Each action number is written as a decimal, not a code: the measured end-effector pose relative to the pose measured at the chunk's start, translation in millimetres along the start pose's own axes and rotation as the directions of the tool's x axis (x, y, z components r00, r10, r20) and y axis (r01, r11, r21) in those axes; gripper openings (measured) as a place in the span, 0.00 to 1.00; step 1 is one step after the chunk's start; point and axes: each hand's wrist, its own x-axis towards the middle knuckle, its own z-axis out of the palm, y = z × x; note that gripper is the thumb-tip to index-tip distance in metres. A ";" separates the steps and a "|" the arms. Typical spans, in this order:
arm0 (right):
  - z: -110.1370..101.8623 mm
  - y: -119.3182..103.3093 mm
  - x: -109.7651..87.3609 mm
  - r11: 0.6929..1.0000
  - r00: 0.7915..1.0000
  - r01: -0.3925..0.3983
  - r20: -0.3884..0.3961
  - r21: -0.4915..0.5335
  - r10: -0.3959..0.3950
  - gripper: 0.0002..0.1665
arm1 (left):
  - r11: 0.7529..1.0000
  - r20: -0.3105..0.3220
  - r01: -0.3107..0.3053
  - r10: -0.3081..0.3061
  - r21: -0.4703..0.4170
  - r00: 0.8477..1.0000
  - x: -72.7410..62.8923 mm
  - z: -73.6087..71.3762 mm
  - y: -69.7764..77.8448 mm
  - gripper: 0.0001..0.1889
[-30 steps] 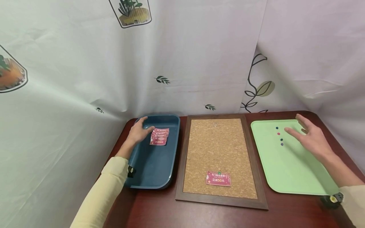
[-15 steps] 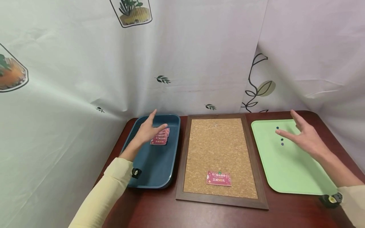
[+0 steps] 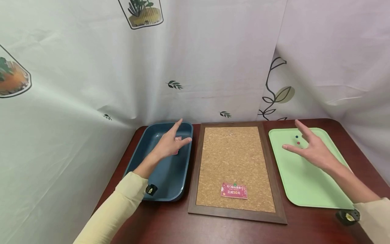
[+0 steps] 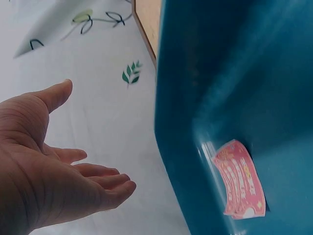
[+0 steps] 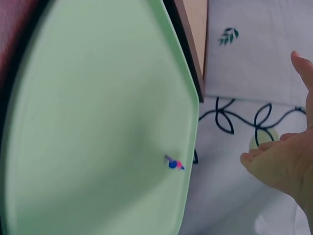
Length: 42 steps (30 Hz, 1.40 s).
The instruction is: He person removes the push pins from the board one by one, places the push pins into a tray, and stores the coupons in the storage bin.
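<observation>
My left hand (image 3: 167, 145) hovers over the blue tray (image 3: 169, 181), thumb and fingers spread and holding nothing. Beneath it, partly covered in the head view, lies an overlapping stack of pink coupons (image 4: 240, 181). On the right, my right hand (image 3: 315, 150) is held above the light green tray (image 3: 304, 183), its fingers apart and nothing between them. Several small push pins (image 5: 174, 163) lie on that tray, some hidden behind the hand in the head view. Between the trays, one pink coupon (image 3: 234, 191) is fixed low on the cork board (image 3: 233, 156) by a green push pin (image 3: 235, 184).
The cork board's dark wooden frame (image 3: 237, 217) lies on the reddish-brown table (image 3: 170, 223). A white printed cloth (image 3: 207, 67) hangs behind the table and along its sides. A small clear object (image 3: 230, 133) sits near the board's top.
Both hands have moved inward toward the cork board, the left one rightward across the coupon stack, the right one leftward over the push pins. Coupons, pins and trays stay put.
</observation>
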 end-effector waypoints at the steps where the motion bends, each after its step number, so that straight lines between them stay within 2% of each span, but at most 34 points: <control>1: 2.7 -1.9 -0.2 1.000 1.000 0.005 0.004 -0.008 -0.005 0.65 | 1.000 0.004 -0.004 0.004 0.000 1.000 -1.6 1.7 2.5 0.50; 11: 28.9 -21.0 -4.0 0.997 0.996 0.066 0.067 -0.034 -0.063 0.65 | 0.996 0.078 -0.076 0.073 0.039 0.994 -12.1 20.5 23.4 0.48; 16: 43.7 -30.4 -6.4 0.995 0.990 0.093 0.113 -0.049 -0.087 0.64 | 0.990 0.116 -0.137 0.132 0.036 0.984 -15.9 32.0 29.7 0.47; 21: 60.2 -38.4 -8.8 0.987 0.978 0.148 0.159 -0.066 -0.136 0.63 | 0.984 0.151 -0.171 0.161 0.055 0.975 -20.1 43.9 35.0 0.46; 31: 90.8 -47.0 -12.3 0.974 0.949 0.227 0.225 -0.008 -0.219 0.59 | 0.979 0.200 -0.191 0.175 0.068 0.964 -21.6 68.8 43.2 0.43; 42: 114.7 -50.3 -15.9 0.956 0.914 0.294 0.286 0.027 -0.289 0.47 | 0.973 0.231 -0.217 0.194 0.079 0.953 -23.2 93.1 43.2 0.39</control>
